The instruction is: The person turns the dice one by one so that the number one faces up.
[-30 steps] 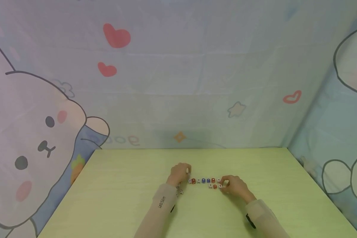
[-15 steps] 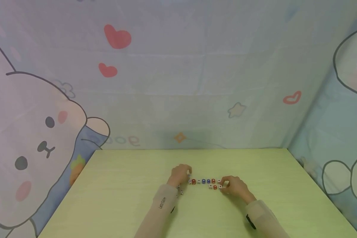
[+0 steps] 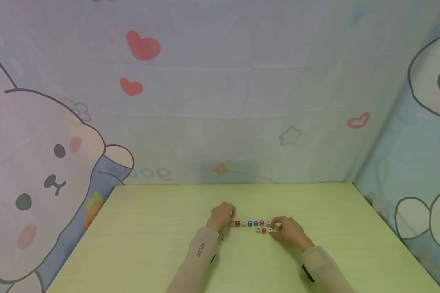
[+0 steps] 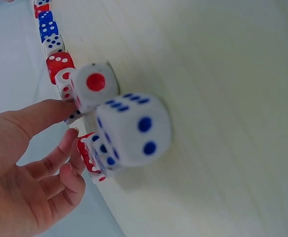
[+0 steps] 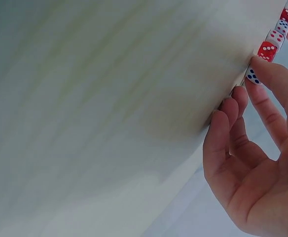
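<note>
My left hand (image 3: 221, 215) is at the left end of a row of small dice, pinching a white die (image 4: 73, 117) with dark pips between thumb and index finger. Only part of that die shows. My right hand (image 3: 289, 229) is at the row's right end, thumb and index finger pinching a white die with blue pips (image 5: 253, 76); its other fingers curl close by the table. Between the hands the row holds a red die (image 3: 237, 224), a blue die (image 3: 249, 223) and several others. A shorter row, with a red die (image 3: 264, 230) in its middle, lies in front on the right.
Loose dice lie by my left wrist: a big-looking white die with blue pips (image 4: 134, 131), a white die with a red pip (image 4: 95, 85) and a red die (image 4: 85, 153). The pale yellow-green table (image 3: 150, 228) ends at a printed cloth backdrop (image 3: 220, 101).
My left hand has lowered its white die from above the table down towards the left end of the long row. The right hand has stayed in place.
</note>
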The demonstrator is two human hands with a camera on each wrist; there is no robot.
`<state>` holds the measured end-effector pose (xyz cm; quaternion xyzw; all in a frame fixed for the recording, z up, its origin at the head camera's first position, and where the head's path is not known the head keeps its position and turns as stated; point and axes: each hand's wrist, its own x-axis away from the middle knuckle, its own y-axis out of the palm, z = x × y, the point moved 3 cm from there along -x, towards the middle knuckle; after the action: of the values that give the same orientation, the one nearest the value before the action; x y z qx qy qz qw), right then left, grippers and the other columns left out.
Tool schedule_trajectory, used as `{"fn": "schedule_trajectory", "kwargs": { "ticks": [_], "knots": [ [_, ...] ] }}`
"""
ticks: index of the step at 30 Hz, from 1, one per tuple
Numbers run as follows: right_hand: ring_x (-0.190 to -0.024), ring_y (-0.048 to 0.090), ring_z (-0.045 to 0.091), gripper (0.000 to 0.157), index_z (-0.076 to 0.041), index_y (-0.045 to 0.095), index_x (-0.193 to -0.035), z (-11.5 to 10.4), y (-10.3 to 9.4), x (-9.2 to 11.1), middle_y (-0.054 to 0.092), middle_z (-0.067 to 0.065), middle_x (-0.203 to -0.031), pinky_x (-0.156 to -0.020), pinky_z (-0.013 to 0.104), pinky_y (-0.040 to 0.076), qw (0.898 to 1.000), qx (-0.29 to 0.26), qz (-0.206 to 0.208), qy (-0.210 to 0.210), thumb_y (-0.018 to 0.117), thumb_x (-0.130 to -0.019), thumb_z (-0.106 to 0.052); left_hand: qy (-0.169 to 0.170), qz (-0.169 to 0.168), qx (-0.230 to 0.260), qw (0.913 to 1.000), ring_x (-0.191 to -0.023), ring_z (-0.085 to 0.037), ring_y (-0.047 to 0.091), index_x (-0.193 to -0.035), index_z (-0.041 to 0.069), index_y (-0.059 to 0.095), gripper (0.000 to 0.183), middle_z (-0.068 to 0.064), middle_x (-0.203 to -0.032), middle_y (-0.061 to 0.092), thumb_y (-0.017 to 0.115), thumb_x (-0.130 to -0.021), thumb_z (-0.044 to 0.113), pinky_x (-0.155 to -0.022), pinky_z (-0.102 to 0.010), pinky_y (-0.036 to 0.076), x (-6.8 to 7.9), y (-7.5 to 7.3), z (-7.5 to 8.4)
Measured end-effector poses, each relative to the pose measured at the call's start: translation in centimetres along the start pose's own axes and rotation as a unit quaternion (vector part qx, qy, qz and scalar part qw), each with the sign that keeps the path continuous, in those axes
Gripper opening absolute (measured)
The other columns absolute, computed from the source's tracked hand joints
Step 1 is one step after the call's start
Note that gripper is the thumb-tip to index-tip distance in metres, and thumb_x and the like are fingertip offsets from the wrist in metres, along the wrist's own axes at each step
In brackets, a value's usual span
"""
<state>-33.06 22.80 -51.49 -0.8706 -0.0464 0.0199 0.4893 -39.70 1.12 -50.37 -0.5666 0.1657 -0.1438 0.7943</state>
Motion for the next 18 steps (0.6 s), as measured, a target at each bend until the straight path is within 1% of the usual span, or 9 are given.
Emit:
{"fn": "schedule_trajectory", "kwargs": {
  "ticks": [3,5,7,11,18],
  "knots": [
    [-0.059,0.048,0.011,0.012,-0.017,0.062,-0.081,-0.2,-0.1,0.1,0.059,-0.001,-0.07,-0.05,0.025,0.036,1.0,0.002,0.002,-0.002,0.071,-0.073,-0.017,0.007,0.014,0.0,0.9999,-0.075,-0.019,0.051,-0.084,0.01,0.064,0.014,-0.008,-0.086,0.057,0.064,-0.073,0.002,-0.063,-0.035,0.044,0.8,-0.9,0.3],
    [-0.059,0.048,0.012,0.012,-0.017,0.062,-0.081,-0.3,-0.3,0.1,0.059,0.0,-0.07,-0.05,0.025,0.036,1.0,0.003,0.003,-0.003,0.071,-0.073,-0.016,0.011,0.021,-0.003,0.9997,-0.075,-0.02,0.051,-0.087,0.01,0.064,0.015,-0.009,-0.088,0.057,0.063,-0.074,0.002,-0.063,-0.035,0.044,1.0,-1.2,0.3],
    [-0.059,0.048,0.012,0.013,-0.017,0.062,-0.082,-0.4,-0.4,0.2,0.06,0.0,-0.07,-0.05,0.025,0.036,1.0,0.006,0.004,-0.003,0.071,-0.072,-0.016,0.009,0.018,-0.002,0.9998,-0.076,-0.02,0.052,-0.088,0.011,0.064,0.014,-0.009,-0.089,0.056,0.063,-0.077,0.004,-0.063,-0.035,0.045,1.0,-1.4,0.3],
    [-0.06,0.049,0.012,0.013,-0.017,0.062,-0.082,-0.5,-0.5,0.3,0.06,0.001,-0.072,-0.05,0.026,0.036,1.0,0.01,0.003,-0.001,0.071,-0.073,-0.017,0.003,0.012,0.001,0.9999,-0.074,-0.019,0.051,-0.089,0.012,0.064,0.011,-0.008,-0.09,0.057,0.063,-0.079,0.007,-0.062,-0.034,0.044,0.9,-1.4,0.2],
    [-0.06,0.049,0.012,0.013,-0.017,0.062,-0.081,-0.2,0.0,0.2,0.06,0.001,-0.072,-0.05,0.025,0.036,1.0,0.007,0.0,0.005,0.071,-0.073,-0.016,0.007,0.007,0.019,0.9998,-0.074,-0.019,0.05,-0.087,0.008,0.063,0.01,-0.009,-0.088,0.056,0.063,-0.077,0.006,-0.064,-0.034,0.044,1.1,-1.0,0.3]
  ]
}}
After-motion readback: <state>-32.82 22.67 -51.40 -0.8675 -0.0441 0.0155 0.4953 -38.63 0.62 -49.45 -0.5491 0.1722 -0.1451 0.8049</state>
